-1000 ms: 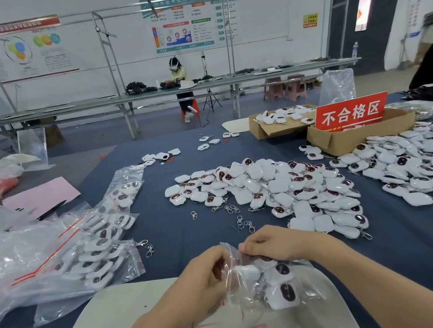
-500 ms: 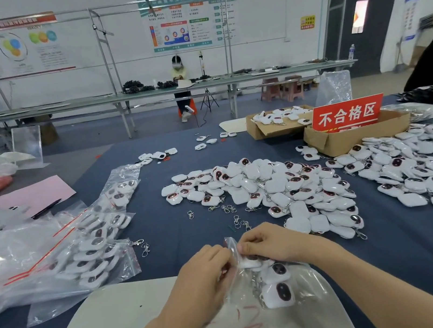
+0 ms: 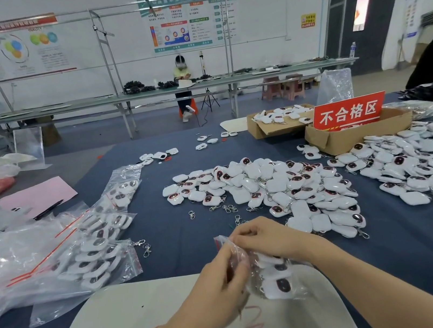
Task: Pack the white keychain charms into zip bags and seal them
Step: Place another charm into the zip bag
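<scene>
Fingers curled, the left hand (image 3: 223, 284) and right hand (image 3: 266, 238) are both pinching the mouth of the small clear plastic zip bag (image 3: 296, 291), white keychain charms (image 3: 275, 290) w/ dark ovals inside, low over the bench (image 3: 182, 243). Vs 1 s ago hands are crowding closer: sealing prob. underway.

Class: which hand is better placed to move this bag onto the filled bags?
Probably the left hand: it and the right hand both pinch the zip bag, but the filled bags lie leftward.
</scene>
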A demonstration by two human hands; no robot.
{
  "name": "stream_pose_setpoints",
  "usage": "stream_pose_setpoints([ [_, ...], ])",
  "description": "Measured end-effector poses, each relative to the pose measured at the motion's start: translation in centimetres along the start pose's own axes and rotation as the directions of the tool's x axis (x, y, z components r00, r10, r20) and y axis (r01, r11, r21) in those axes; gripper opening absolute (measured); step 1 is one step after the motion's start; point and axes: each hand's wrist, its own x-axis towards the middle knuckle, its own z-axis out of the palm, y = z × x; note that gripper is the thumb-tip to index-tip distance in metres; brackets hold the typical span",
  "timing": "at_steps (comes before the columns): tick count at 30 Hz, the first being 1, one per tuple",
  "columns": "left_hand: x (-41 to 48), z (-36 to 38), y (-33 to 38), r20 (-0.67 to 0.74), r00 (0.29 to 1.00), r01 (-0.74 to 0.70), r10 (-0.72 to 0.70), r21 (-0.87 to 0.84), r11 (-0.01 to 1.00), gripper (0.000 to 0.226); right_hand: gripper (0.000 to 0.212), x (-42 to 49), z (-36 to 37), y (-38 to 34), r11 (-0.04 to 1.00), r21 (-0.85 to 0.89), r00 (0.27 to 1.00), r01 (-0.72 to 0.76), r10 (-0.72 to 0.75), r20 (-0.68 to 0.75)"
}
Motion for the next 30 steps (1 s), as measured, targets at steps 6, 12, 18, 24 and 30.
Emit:
stream_pose_setpoints([
  [6, 0.2, -1.7, 0.6, -0.008, 0.999, 0.031, -0.032, -0.090, 0.996, 0.031, 0.030, 0.4, -0.6, 0.1, 1.000, 0.022, 0.999, -0.016, 0.017, -0.039],
  [12, 1.6, -4.4, -1.4, -0.289, 0.948, 0.103, -0.134, -0.118, 0.988, 0.046, 0.017, 1.4, -2.2, 1.6, 0.985, 0.139, 0.953, -0.100, 0.135, -0.271],
  [18, 7.6, -4.3, -2.6, -0.387, 0.915, 0.147, -0.116, 0.051, 0.988, 0.014, 0.035, 2.8, -2.6, 4.1, 0.844, 0.513, 0.843, -0.158, 0.386, -0.375],
  [24, 16.0, -0.1, -1.4, -0.088, 0.986, 0.164, -0.141, 0.352, 0.921, 0.022, 0.045, 4.0, -3.1, 4.8, 0.789, 0.591, 0.797, -0.167, 0.461, -0.391],
  [30, 21.2, 3.0, -1.6, -0.051, 0.978, 0.207, -0.204, 0.411, 0.888, 0.028, 0.042, 4.6, -3.3, 5.1, 0.769, 0.613, 0.794, -0.180, 0.481, -0.371],
])
